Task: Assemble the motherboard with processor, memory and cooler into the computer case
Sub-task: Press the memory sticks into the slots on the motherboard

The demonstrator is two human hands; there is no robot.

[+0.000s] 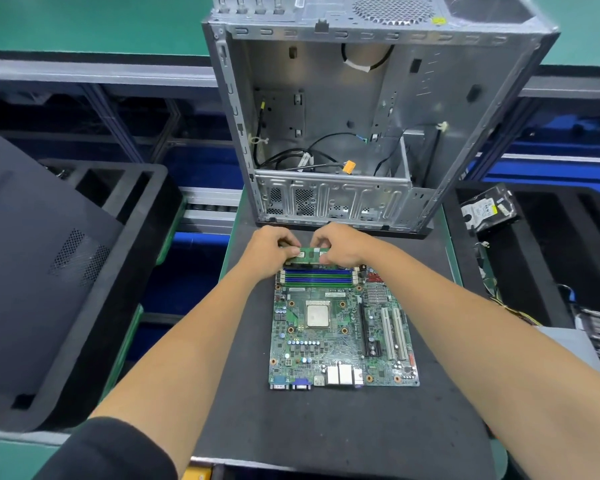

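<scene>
Head view, looking down on a dark mat-covered surface. Motherboard lies flat on it, processor already seated in its socket, no cooler visible on it yet. Left hand and right hand each pinch one end of a green memory stick, holding it over the far edge of the board, just beyond the blue and green memory slots. Cannot tell whether the stick's lower edge has entered a slot or hovers above one; the fingers hide it. Computer case stands open just behind the hands, loose cables lying in its bottom. Risks as I judge them: the notch could be reversed against the slot key, and pressing then would stress stick and slot. Uneven pressure from the two hands could seat one end only and leave the stick tilted. Slot latches, if not open, would block it; their state is too small to read. Board rests only on the mat, so a hard push could flex it. Wrists hang above the slots, well short of the bare processor. Later, the loose cables could be trapped under the board.
</scene>
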